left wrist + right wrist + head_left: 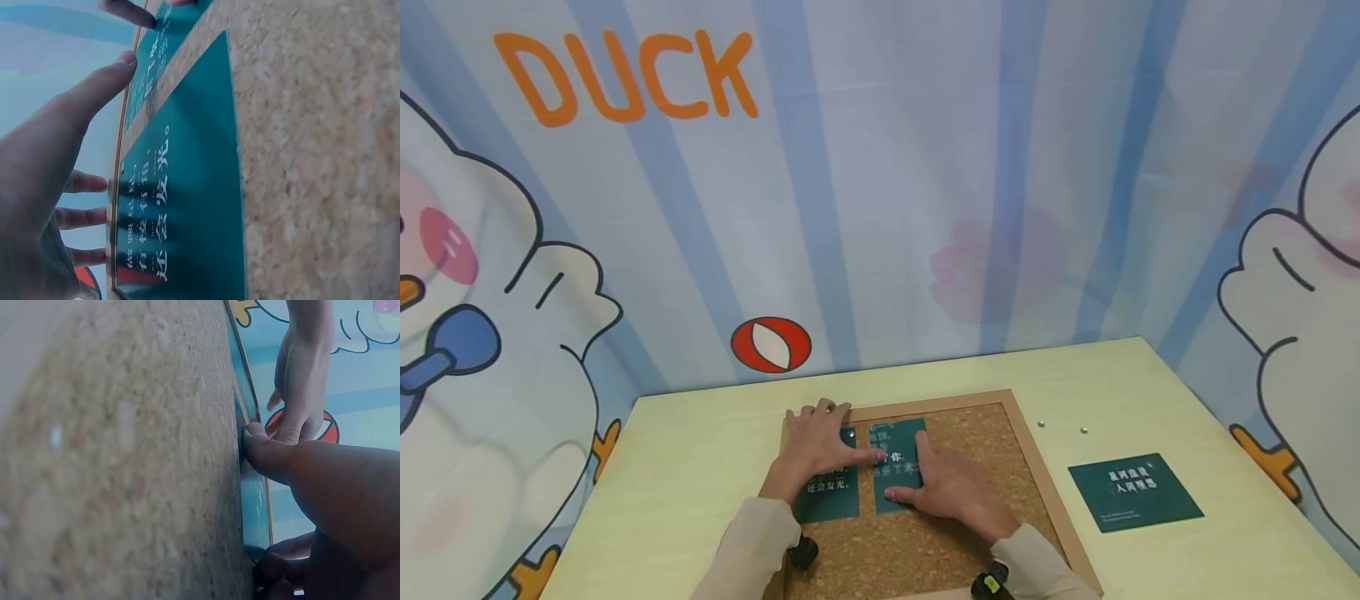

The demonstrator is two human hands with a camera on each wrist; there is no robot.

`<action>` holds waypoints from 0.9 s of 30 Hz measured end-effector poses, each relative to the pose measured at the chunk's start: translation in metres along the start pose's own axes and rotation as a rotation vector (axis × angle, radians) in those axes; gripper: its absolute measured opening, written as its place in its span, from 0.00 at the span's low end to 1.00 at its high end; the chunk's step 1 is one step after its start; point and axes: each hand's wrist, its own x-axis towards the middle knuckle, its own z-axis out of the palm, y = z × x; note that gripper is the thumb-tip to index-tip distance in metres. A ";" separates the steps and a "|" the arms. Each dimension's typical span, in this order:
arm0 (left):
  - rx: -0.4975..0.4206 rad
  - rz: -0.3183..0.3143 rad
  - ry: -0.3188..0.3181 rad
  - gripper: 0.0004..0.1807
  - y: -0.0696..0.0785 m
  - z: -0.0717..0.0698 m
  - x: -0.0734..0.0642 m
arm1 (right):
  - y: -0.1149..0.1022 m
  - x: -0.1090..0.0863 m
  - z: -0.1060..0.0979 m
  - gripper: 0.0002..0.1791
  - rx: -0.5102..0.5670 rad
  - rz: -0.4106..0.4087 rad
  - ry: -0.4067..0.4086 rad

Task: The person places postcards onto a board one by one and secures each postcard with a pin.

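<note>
Two dark green cards with white writing lie side by side on a wood-framed cork board (857, 558). My right hand (958, 487) holds the right-hand card (897, 431), thumb on its lower part and index finger at its upper right edge. Over the left-hand card (842, 507) my left hand (816, 446) reaches across, its fingers at the board's top frame. The left thumb stretches straight to the right-hand card, touching near its middle. A small pin (123, 166) shows at the left-hand card's upper corner in the left wrist view.
On the pale table right of the board lies a third green card (1135, 492) with white writing. Behind it are two small silvery pins (1041, 424). A printed cloth backdrop (887, 208) with ducks rises behind the table and at both sides.
</note>
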 end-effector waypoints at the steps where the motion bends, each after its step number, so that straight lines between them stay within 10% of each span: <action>1: 0.002 -0.002 -0.003 0.62 -0.001 0.001 0.001 | 0.000 0.000 0.000 0.58 0.000 0.000 -0.001; 27: 0.027 -0.052 -0.013 0.64 -0.001 0.003 0.010 | 0.007 -0.009 -0.009 0.56 0.104 -0.037 0.057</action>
